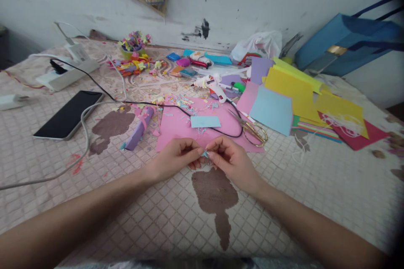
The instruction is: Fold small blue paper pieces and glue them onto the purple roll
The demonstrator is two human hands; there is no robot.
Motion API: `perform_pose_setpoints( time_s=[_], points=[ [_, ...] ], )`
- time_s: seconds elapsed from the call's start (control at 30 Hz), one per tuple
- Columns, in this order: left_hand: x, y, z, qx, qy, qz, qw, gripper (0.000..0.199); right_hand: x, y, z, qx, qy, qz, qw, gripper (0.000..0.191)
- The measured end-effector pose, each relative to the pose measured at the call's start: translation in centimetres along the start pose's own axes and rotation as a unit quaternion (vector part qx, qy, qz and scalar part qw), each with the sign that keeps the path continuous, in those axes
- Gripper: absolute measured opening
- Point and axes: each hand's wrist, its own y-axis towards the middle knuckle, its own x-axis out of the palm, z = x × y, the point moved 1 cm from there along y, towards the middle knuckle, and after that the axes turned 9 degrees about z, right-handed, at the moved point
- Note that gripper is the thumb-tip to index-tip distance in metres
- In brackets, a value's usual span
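Note:
My left hand (181, 154) and my right hand (232, 160) meet at the near edge of a pink paper sheet (172, 128). Between their fingertips is a small light-blue paper piece (205, 154), pinched from both sides; its exact shape is mostly hidden by the fingers. Just beyond them a light-blue paper strip (205, 121) lies on the pink sheet, with tiny blue scraps around it. Gold-handled scissors (257, 133) rest to the right of my right hand. A purple paper roll (139, 130) lies to the left of my left hand.
A white hot glue gun (217, 88) lies behind the pink sheet, its black cord (148, 103) crossing the table. At left are a phone (67, 114) and a power strip (67, 73). Coloured paper sheets (287, 92) spread right. A flower pot (128, 54) and blue bag (341, 46) stand behind.

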Motion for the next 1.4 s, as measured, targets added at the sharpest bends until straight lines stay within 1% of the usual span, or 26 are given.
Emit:
perform_pose_setpoints(
  time_s=[0.1,0.2,0.37,0.47,0.53,0.7,0.9,1.1,1.2,1.27,1.4],
  points=[
    [0.0,-0.1,0.0,0.008,0.013,0.011,1.0,0.019,0.0,-0.2,-0.1,-0.035,-0.048,0.017,0.998,0.004],
    [0.1,-0.1,-0.3,0.035,0.023,0.025,0.999,0.018,0.0,-0.3,-0.2,-0.084,-0.101,0.032,0.991,0.007],
    [0.3,-0.3,-0.4,0.096,0.063,0.045,0.992,0.017,-0.1,-0.4,-0.4,-0.177,-0.194,0.055,0.963,0.011],
    [0.4,-0.6,-0.1,0.126,0.108,0.067,0.984,0.016,-0.1,-0.5,-0.5,-0.222,-0.218,0.053,0.949,0.011],
    [0.5,-0.7,0.2,0.142,0.136,0.079,0.977,0.015,-0.2,-0.5,-0.6,-0.238,-0.231,0.047,0.942,0.012],
    [0.6,-0.9,0.3,0.174,0.184,0.088,0.963,0.013,-0.5,-0.4,-0.6,-0.239,-0.238,0.015,0.941,0.011],
    [0.6,-1.0,0.1,0.205,0.22,0.076,0.951,0.013,-0.9,-0.1,-0.5,-0.242,-0.247,-0.032,0.938,0.011],
    [0.6,-1.1,0.1,0.197,0.233,0.059,0.95,0.014,-1.0,-0.1,-0.7,-0.251,-0.273,-0.061,0.927,0.021],
    [0.7,-1.1,0.2,0.193,0.222,0.056,0.954,0.014,-1.0,-0.2,-0.8,-0.254,-0.273,-0.072,0.925,0.023],
    [0.7,-1.1,0.3,0.184,0.202,0.056,0.96,0.014,-1.0,-0.2,-0.8,-0.235,-0.252,-0.067,0.937,0.02],
    [0.6,-0.9,0.2,0.146,0.129,0.059,0.979,0.017,-1.0,0.0,-0.6,-0.139,-0.163,-0.024,0.976,0.014]
  ],
)
